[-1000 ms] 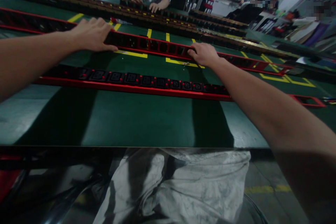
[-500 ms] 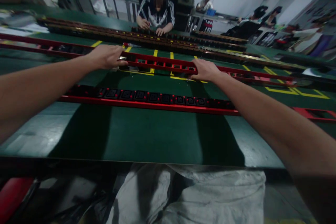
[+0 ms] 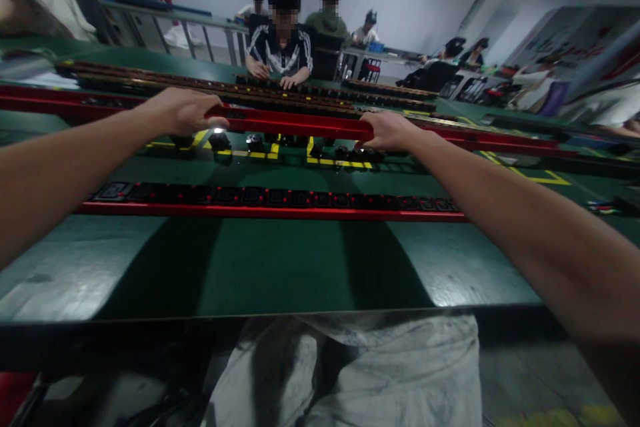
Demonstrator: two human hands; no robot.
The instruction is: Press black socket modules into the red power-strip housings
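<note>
Gripping the far red strip [image 3: 295, 124], both hands are closed over it: left hand [image 3: 183, 111] and right hand [image 3: 387, 131] well apart, the strip apparently raised off the green worktop [image 3: 280, 267]. Small black parts [image 3: 254, 143] sit beneath it. A nearer red socket strip [image 3: 270, 201] lies flat. Across the worktop, a person [image 3: 281, 47] works.

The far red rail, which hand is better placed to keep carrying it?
Neither clearly. The left hand and right hand both grip the raised red rail, spaced apart above loose black sockets. A two-handed carry looks steadiest.
</note>
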